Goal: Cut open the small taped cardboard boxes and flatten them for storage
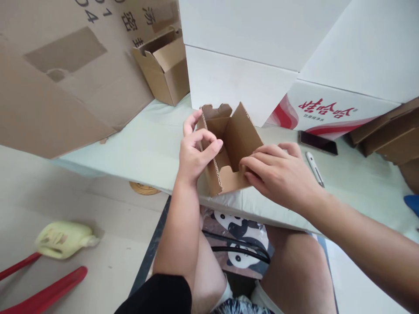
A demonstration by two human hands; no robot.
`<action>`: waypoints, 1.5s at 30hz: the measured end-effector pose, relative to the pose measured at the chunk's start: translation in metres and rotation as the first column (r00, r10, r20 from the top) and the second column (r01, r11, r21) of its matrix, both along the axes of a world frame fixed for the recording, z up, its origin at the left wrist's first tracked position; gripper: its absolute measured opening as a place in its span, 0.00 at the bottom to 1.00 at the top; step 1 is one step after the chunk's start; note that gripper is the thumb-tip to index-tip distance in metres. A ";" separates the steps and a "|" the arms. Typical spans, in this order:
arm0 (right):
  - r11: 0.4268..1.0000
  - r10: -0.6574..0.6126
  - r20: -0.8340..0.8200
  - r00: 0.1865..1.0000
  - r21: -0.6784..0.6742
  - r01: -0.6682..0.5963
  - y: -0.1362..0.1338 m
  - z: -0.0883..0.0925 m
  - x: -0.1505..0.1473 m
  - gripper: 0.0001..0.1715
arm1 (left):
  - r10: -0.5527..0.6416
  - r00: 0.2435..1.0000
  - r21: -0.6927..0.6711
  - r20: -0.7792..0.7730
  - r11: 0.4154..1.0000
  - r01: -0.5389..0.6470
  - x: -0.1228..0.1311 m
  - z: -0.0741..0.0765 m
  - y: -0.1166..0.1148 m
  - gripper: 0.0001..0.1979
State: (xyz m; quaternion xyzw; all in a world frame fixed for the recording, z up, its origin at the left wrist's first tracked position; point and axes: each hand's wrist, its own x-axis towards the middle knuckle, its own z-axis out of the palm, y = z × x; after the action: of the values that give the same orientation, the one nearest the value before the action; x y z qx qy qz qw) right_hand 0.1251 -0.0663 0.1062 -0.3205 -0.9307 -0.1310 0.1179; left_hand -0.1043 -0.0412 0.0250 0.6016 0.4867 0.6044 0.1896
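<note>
A small brown cardboard box (235, 139), partly folded with its flaps open, sits at the near edge of a pale table (144, 152). My left hand (194, 152) is closed on the box's left wall, thumb inside and fingers curled over the corrugated edge. My right hand (278, 172) grips the right front flap, with its fingers pressed together against the cardboard.
A finished brown box (165, 63) stands at the back left beside a large flat cardboard sheet (65, 74). White cartons (262, 56) rise behind. A phone (317, 142) and a pen-like tool (314, 168) lie to the right. On the floor lie a yellow bottle (62, 239) and red bars (46, 296).
</note>
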 end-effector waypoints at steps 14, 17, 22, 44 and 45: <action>0.980 0.140 0.017 0.990 -0.145 -0.136 0.111 -0.011 -0.047 0.57 | -0.002 0.993 -0.073 -0.120 0.997 -0.007 0.001 0.004 -0.003 0.20; 0.974 0.117 0.014 0.993 -0.196 -0.112 0.111 -0.008 -0.051 0.53 | 0.008 0.987 -0.090 -0.161 0.996 -0.023 -0.001 0.006 -0.005 0.17; 0.956 0.034 0.046 0.998 -0.292 -0.019 0.100 0.006 -0.052 0.48 | 0.023 0.993 -0.078 -0.114 0.996 -0.033 -0.001 0.006 -0.004 0.14; 0.977 0.048 0.168 0.985 -0.212 -0.011 0.119 0.003 -0.068 0.26 | 0.126 0.992 -0.054 -0.031 0.990 -0.127 0.001 0.003 -0.007 0.06; 0.976 0.066 0.176 0.982 -0.217 -0.027 0.121 0.004 -0.065 0.23 | 0.120 0.992 -0.066 -0.023 0.990 -0.121 0.002 0.005 -0.007 0.06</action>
State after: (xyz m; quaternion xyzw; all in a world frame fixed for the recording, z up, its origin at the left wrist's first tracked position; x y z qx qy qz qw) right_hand 0.0597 0.0542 0.1098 -0.2962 -0.9535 -0.0561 0.0005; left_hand -0.1020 -0.0482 0.0297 0.5701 0.5440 0.5923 0.1680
